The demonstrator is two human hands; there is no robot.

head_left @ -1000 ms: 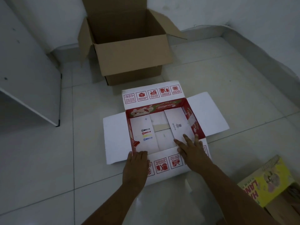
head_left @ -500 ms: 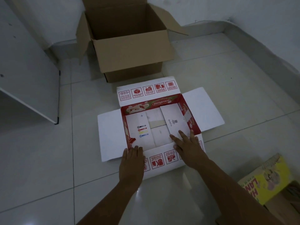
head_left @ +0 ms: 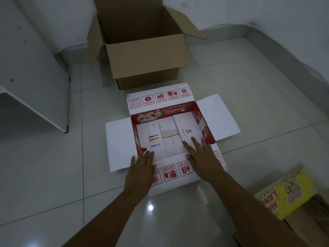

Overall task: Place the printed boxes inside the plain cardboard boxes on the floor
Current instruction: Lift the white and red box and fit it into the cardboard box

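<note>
Hands lie flat and open, left hand [head_left: 142, 166] and right hand [head_left: 203, 157], on the near flap of the printed box [head_left: 169, 132] spread on the floor just before the empty plain cardboard box [head_left: 142, 49], so the next move likely requires gripping and lifting it in.

a red-and-white printed box [head_left: 161, 101], a plain brown cardboard box [head_left: 146, 56], a yellow box [head_left: 292, 191] with red lettering.

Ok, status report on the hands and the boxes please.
Left hand and right hand flat and open on the printed box, gripping nothing. Box on floor, flaps splayed. Plain cardboard box beyond, open; path clear.
</note>
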